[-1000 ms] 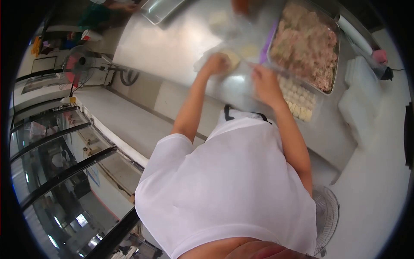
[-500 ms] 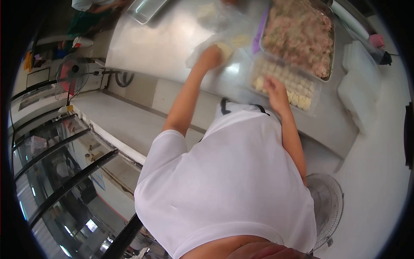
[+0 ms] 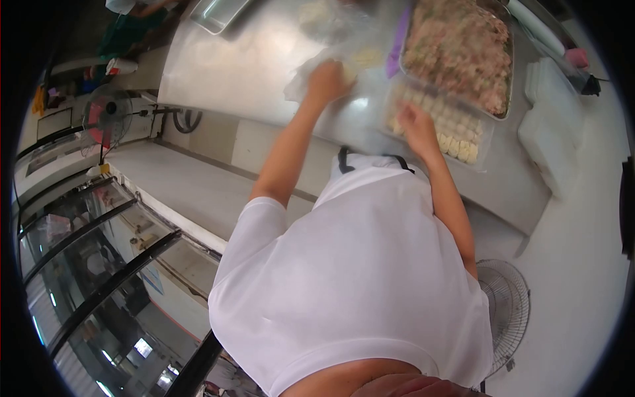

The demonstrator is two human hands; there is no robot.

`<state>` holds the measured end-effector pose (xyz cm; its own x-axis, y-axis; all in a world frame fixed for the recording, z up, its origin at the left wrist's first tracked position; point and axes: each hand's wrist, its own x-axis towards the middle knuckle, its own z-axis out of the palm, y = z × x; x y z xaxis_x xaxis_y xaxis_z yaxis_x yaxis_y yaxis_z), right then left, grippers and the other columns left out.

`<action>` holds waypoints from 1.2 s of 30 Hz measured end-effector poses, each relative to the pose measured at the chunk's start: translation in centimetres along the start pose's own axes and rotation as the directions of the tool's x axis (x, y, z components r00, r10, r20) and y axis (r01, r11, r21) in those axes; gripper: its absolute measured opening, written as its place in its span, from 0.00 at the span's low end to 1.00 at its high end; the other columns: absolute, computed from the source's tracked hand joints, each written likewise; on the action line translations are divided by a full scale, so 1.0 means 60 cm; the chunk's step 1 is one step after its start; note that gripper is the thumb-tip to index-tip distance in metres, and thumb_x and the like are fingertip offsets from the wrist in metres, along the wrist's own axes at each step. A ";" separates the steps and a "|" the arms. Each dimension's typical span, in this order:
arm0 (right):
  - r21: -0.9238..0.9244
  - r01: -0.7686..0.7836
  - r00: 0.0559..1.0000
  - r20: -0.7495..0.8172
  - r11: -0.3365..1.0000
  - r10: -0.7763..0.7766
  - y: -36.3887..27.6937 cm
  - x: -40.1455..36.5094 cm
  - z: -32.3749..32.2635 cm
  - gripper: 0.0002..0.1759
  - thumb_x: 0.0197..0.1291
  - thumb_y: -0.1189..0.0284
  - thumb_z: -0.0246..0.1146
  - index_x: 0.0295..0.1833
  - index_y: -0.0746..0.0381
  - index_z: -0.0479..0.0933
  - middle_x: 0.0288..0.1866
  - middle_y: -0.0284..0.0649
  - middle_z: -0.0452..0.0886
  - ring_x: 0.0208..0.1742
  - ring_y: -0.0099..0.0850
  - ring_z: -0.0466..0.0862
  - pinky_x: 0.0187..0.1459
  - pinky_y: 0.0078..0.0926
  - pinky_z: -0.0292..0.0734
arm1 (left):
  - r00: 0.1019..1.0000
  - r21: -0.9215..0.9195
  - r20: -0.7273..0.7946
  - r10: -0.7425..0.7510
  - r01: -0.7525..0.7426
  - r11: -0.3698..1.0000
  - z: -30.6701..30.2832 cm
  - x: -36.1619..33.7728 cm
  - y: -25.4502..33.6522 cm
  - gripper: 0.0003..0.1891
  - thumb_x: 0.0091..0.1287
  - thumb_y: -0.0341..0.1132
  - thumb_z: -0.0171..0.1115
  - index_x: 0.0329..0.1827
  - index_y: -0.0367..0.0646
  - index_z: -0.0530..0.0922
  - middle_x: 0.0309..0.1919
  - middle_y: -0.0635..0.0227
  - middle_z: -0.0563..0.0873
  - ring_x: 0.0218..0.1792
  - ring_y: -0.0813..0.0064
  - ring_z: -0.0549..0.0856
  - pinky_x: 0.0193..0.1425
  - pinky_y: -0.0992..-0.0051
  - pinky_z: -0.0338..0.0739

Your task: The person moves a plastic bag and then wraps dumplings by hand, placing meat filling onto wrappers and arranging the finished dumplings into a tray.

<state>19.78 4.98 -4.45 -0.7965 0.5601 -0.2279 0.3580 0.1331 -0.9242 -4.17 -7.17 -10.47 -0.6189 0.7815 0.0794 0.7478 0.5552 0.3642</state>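
Note:
My left hand (image 3: 326, 82) reaches over the steel table to pale dough wrappers (image 3: 348, 73) lying on a clear plastic sheet (image 3: 299, 81). Its back faces me, and the fingers are hidden and blurred. My right hand (image 3: 417, 127), fingers curled together, is over the near left part of a clear plastic tray (image 3: 485, 153). Rows of small pale dumplings (image 3: 456, 126) fill that tray. Whatever the right fingers hold, if anything, is too blurred to make out. Beyond the tray, a metal pan (image 3: 508, 86) holds pinkish minced filling (image 3: 456, 49).
More wrappers (image 3: 369, 55) lie farther back on the steel table (image 3: 218, 73). An empty metal tray (image 3: 217, 14) stands at the far left. Clear plastic lids (image 3: 552, 126) are at the right, a floor fan (image 3: 506, 298) below. Another person's arm (image 3: 149, 9) shows top left.
My right hand has shifted slightly left and up over the dumpling tray, its fingers still curled. My left hand stays at the wrappers, turned a little and covering more of them.

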 end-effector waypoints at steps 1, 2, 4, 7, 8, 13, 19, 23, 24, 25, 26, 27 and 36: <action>0.035 -0.016 1.000 -0.016 0.999 0.017 0.000 0.001 0.003 0.19 0.63 0.74 0.61 0.59 0.67 0.78 0.37 0.37 0.83 0.38 0.23 0.80 0.44 0.21 0.75 | 0.997 0.067 -0.056 -0.054 0.058 0.996 0.005 0.003 0.014 0.17 0.56 0.46 0.70 0.34 0.38 0.81 0.41 0.57 0.84 0.43 0.57 0.85 0.47 0.62 0.80; 0.034 -0.017 1.000 -0.015 0.999 0.017 -0.005 0.002 0.003 0.19 0.63 0.74 0.61 0.59 0.67 0.78 0.37 0.37 0.83 0.38 0.23 0.80 0.44 0.21 0.75 | 0.997 0.067 -0.056 -0.055 0.059 0.996 0.016 0.011 0.016 0.17 0.56 0.46 0.70 0.34 0.38 0.81 0.41 0.57 0.84 0.43 0.57 0.85 0.47 0.62 0.80; 0.061 -0.080 0.997 0.023 0.995 0.079 -0.016 -0.003 -0.003 0.19 0.63 0.76 0.62 0.60 0.68 0.77 0.40 0.36 0.84 0.41 0.21 0.80 0.45 0.19 0.75 | 0.993 0.219 0.049 -0.109 0.096 0.971 0.043 0.030 0.011 0.18 0.57 0.45 0.68 0.40 0.39 0.82 0.47 0.56 0.83 0.48 0.58 0.85 0.50 0.61 0.81; 0.155 -0.041 0.999 0.011 0.987 0.040 0.001 -0.006 -0.004 0.20 0.64 0.76 0.61 0.61 0.69 0.76 0.43 0.36 0.84 0.42 0.20 0.80 0.46 0.19 0.75 | 0.973 0.144 0.147 -0.180 0.159 0.977 0.037 0.042 0.005 0.17 0.57 0.43 0.67 0.42 0.40 0.83 0.50 0.56 0.83 0.50 0.58 0.84 0.52 0.61 0.81; 0.159 -0.045 0.999 0.001 0.986 0.046 0.002 -0.008 -0.005 0.20 0.64 0.76 0.61 0.61 0.69 0.76 0.43 0.36 0.84 0.42 0.20 0.80 0.46 0.19 0.75 | 0.973 0.145 0.153 -0.170 0.148 0.978 0.030 0.042 0.004 0.17 0.57 0.43 0.67 0.42 0.40 0.83 0.50 0.56 0.83 0.50 0.58 0.84 0.52 0.61 0.81; 0.181 -0.041 0.999 0.005 0.983 0.041 0.007 -0.011 0.001 0.21 0.64 0.77 0.61 0.62 0.69 0.76 0.44 0.35 0.82 0.41 0.20 0.79 0.46 0.18 0.74 | 0.984 0.124 0.126 -0.127 0.111 0.986 0.003 0.022 0.016 0.17 0.57 0.44 0.67 0.41 0.39 0.84 0.48 0.55 0.84 0.48 0.57 0.85 0.53 0.61 0.80; 0.216 -0.065 0.997 0.043 0.974 0.057 0.017 -0.006 0.006 0.21 0.63 0.76 0.62 0.62 0.69 0.76 0.45 0.35 0.82 0.43 0.20 0.79 0.47 0.18 0.74 | 0.996 0.028 0.043 -0.072 0.070 0.997 0.031 0.015 -0.019 0.15 0.62 0.42 0.65 0.36 0.36 0.83 0.42 0.50 0.84 0.45 0.52 0.85 0.50 0.58 0.79; 0.221 -0.050 0.999 0.004 0.974 0.051 0.008 0.003 0.006 0.20 0.63 0.76 0.62 0.60 0.69 0.77 0.45 0.36 0.83 0.44 0.21 0.80 0.47 0.18 0.75 | 0.990 -0.070 0.115 -0.085 0.093 0.993 -0.006 0.002 -0.031 0.13 0.64 0.38 0.63 0.35 0.35 0.82 0.39 0.49 0.84 0.43 0.51 0.84 0.48 0.60 0.78; 0.243 -0.083 0.996 0.005 0.967 0.085 0.001 0.012 0.008 0.18 0.63 0.76 0.63 0.58 0.69 0.78 0.45 0.37 0.84 0.45 0.21 0.81 0.48 0.18 0.75 | 0.996 -0.132 0.078 -0.037 0.047 0.990 -0.008 -0.003 -0.041 0.12 0.66 0.37 0.62 0.36 0.34 0.81 0.38 0.50 0.84 0.41 0.52 0.84 0.47 0.62 0.78; 0.264 -0.117 0.993 0.008 0.957 0.119 -0.004 0.023 0.013 0.16 0.62 0.75 0.63 0.55 0.69 0.79 0.44 0.38 0.85 0.46 0.22 0.82 0.48 0.19 0.75 | 0.999 -0.192 0.039 0.007 0.000 0.981 -0.010 -0.008 -0.051 0.11 0.67 0.36 0.62 0.37 0.34 0.81 0.37 0.50 0.84 0.39 0.54 0.85 0.46 0.63 0.78; 0.265 -0.116 0.993 0.010 0.957 0.118 -0.003 0.037 0.023 0.16 0.62 0.75 0.63 0.55 0.69 0.79 0.44 0.38 0.85 0.46 0.22 0.82 0.48 0.19 0.75 | 0.999 -0.190 0.039 0.006 0.002 0.982 -0.015 -0.012 -0.055 0.11 0.67 0.36 0.62 0.37 0.34 0.81 0.37 0.50 0.84 0.39 0.54 0.85 0.46 0.63 0.78; 0.235 -0.041 0.999 -0.013 0.971 0.045 -0.001 0.055 0.037 0.16 0.61 0.73 0.65 0.52 0.69 0.80 0.44 0.39 0.85 0.46 0.23 0.82 0.48 0.20 0.76 | 1.000 -0.286 0.031 0.004 0.005 0.958 -0.019 -0.017 -0.057 0.11 0.68 0.36 0.61 0.39 0.34 0.80 0.36 0.53 0.84 0.38 0.60 0.85 0.44 0.66 0.78; 0.135 0.175 0.983 0.024 0.975 -0.180 -0.034 0.164 0.138 0.19 0.55 0.66 0.73 0.47 0.69 0.81 0.43 0.42 0.86 0.43 0.28 0.85 0.47 0.24 0.78 | 0.992 -0.655 0.105 -0.071 0.123 0.745 -0.043 -0.053 -0.021 0.10 0.75 0.36 0.57 0.42 0.36 0.78 0.32 0.69 0.82 0.35 0.81 0.81 0.39 0.79 0.75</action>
<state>7.17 3.46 -7.37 -0.8595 0.5069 -0.0651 0.1439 0.1178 -0.9826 -3.78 -11.06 -8.81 -0.6421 0.7653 -0.0445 0.3238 0.3234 0.8892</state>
